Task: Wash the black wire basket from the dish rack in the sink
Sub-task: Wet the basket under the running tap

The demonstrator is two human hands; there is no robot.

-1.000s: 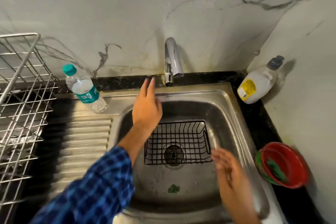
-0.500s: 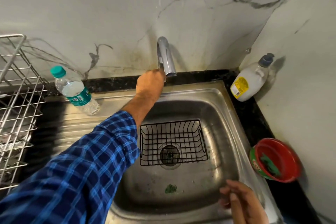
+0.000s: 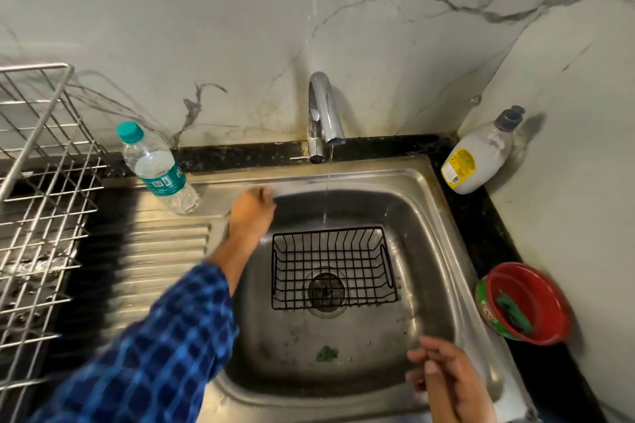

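Note:
The black wire basket point(image 3: 333, 268) sits upright on the bottom of the steel sink point(image 3: 433, 251), over the drain. A thin stream of water falls from the chrome tap point(image 3: 323, 113) onto the basket's back edge. My left hand point(image 3: 252, 213) hovers over the sink's back-left rim, fingers curled, holding nothing, a hand's width left of the basket. My right hand point(image 3: 446, 378) is at the sink's front-right edge with loosely bent fingers and nothing in it. The steel dish rack point(image 3: 37, 182) stands at the far left.
A water bottle point(image 3: 154, 168) with a teal cap stands behind the ribbed drainboard point(image 3: 154, 261). A white soap bottle point(image 3: 481, 154) stands in the back-right corner. A red bowl point(image 3: 525, 302) with a green scrubber sits on the right counter. A green scrap point(image 3: 326, 353) lies in the sink.
My left hand has come back from the tap handle, moving left and down to the sink rim. Water now runs from the tap. My right hand stays near the front edge.

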